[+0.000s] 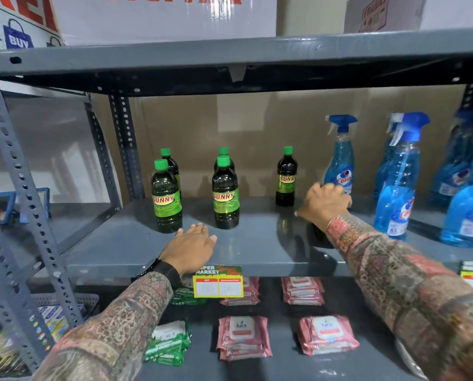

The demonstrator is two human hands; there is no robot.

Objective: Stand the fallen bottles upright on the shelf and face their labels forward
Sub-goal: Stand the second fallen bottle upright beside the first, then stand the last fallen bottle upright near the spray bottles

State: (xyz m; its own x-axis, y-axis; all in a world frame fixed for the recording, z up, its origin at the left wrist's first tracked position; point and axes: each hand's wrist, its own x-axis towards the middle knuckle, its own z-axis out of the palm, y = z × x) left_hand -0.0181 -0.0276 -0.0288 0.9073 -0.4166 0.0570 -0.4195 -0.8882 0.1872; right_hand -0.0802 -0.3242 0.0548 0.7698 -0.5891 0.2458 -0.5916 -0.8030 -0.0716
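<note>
Several dark Sunny bottles with green caps stand upright on the grey shelf (257, 251). One pair is at the left (166, 198), one pair in the middle (225, 198), and a single bottle (285, 178) is further back with its label turned slightly right. My left hand (194, 244) lies flat and open on the shelf just in front of the two pairs. My right hand (326, 202) is curled over the top of another dark bottle (318, 233). Only that bottle's lower part shows under my wrist, and its label is hidden.
Blue spray bottles (339, 166) (397, 188) crowd the right part of the shelf, close to my right hand. A price tag (218, 281) hangs on the front edge. Wipe packs (243, 336) lie on the shelf below. A slotted upright (23, 188) stands at the left.
</note>
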